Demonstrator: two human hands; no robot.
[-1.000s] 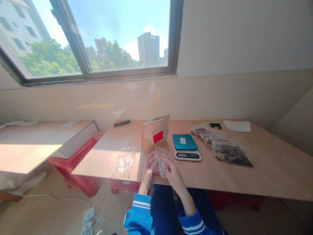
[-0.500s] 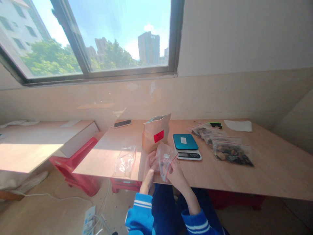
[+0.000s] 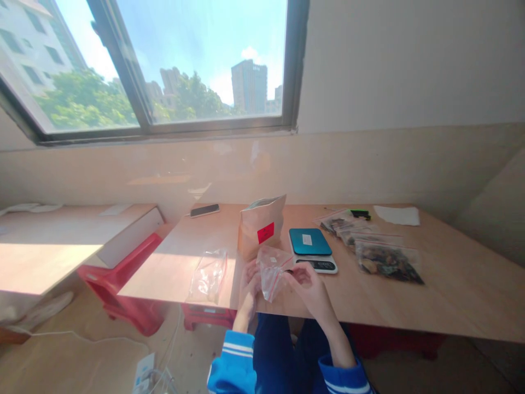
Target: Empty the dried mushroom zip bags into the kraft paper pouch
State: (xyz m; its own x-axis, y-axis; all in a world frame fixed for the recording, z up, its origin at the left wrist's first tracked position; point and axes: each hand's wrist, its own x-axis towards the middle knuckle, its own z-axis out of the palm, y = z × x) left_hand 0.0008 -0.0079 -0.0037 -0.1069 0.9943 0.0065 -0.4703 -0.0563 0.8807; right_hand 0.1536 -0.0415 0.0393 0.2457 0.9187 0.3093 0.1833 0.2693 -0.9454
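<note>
My left hand (image 3: pixel 250 282) is closed on the left side of a clear zip bag (image 3: pixel 271 272) with a red seal line. At the bag's right side, my right hand (image 3: pixel 304 280) pinches a small dark piece (image 3: pixel 289 271). Behind the bag stands a brown paper pouch (image 3: pixel 261 225) with a red label, its top open. A scale (image 3: pixel 312 250) with a blue-green plate lies just right of the pouch. Left of my hands, another clear bag (image 3: pixel 208 276) lies flat on the table.
Filled zip bags (image 3: pixel 388 259) lie on the table (image 3: pixel 447 284) at the right, near a green-and-black object (image 3: pixel 361 214) and a white sheet (image 3: pixel 397 215). A phone (image 3: pixel 205 210) rests at the back left. Red stools (image 3: pixel 127 284) stand below.
My right hand has drawn back from the bag toward the right and lifted slightly, and a small dark piece now shows at its fingertips. The bag has shifted slightly left.
</note>
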